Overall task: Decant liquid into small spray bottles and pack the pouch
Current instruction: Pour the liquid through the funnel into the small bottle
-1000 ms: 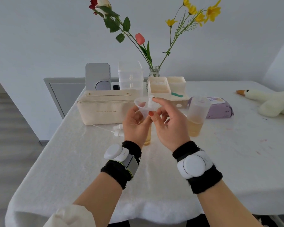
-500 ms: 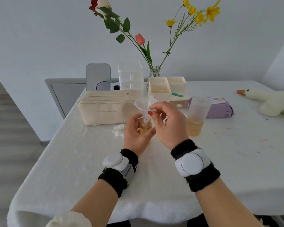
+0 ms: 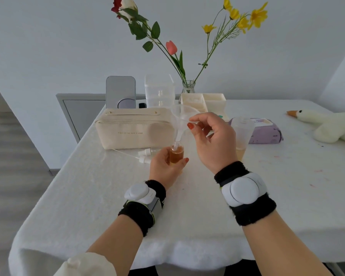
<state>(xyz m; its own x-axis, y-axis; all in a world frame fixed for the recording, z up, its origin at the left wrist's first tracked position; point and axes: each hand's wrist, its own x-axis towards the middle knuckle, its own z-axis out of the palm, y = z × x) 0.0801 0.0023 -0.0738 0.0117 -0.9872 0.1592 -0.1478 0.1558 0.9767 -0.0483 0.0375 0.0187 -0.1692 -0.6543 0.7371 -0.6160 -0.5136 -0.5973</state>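
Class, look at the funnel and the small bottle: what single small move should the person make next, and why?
Probably lift the funnel straight out with the right hand while the left hand steadies the small bottle. The bottle already looks filled with amber liquid almost to its neck, the funnel bowl looks empty, and spray heads lie waiting on the table.

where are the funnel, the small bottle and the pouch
funnel (image 3: 182,116) head view, clear bowl
small bottle (image 3: 176,154) head view, amber body
pouch (image 3: 134,134) head view, front panel
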